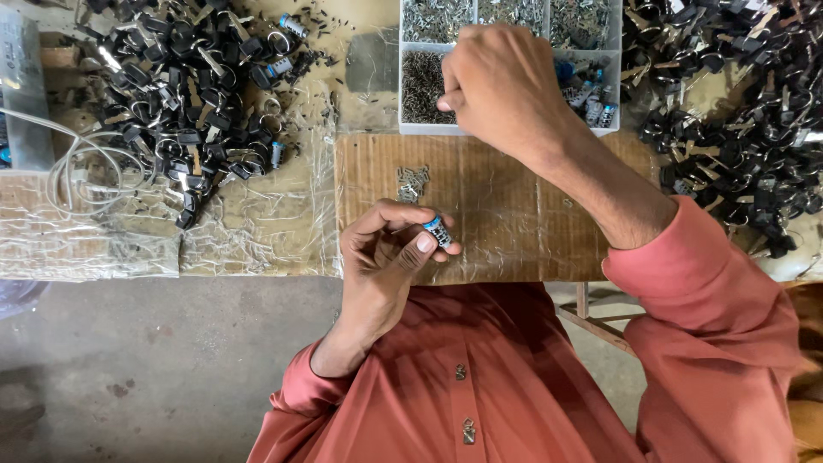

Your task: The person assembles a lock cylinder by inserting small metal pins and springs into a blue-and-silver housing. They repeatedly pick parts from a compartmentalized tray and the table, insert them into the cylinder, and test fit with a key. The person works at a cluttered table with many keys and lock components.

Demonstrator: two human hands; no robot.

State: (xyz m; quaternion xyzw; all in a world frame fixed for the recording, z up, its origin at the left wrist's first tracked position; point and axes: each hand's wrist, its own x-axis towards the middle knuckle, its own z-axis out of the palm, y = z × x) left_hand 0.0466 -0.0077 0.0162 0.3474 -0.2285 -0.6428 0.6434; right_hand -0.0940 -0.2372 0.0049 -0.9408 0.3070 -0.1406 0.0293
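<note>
L hand [386, 249] sits near the middle of the view, pinching a small lock cylinder [437, 231] w/ a blue end between thumb and forefinger, other fingers curled under it; the cylinder hangs just over the cardboard sheet [506, 214] on the bench. R hand [497, 81] reaches up to 12 o'clock, over the divided plastic tray [514, 64]; fingertips are bunched and pointed down into a compartment of tiny metal bits, but whether anything is pinched between them I can't tell, since the knuckles hide the tips. A small heap of loose metal pins [412, 183] lies on the cardboard at approx 11 o'clock from the L hand, near but not touching. Big pile of black-headed keys [189, 94] at 10 o'clock, another pile [746, 129] at 2 o'clock, white cord [77, 163] at 9. Doing this well, in my judgement: keep the cylinder steady w/ its open end turned up and visible, pick one bit at a time rather than a clump, and work low over the cardboard so a dropped piece stays findable. Main risk looks like tiny parts slipping off the fingertips or mixing btwn compartments.
</note>
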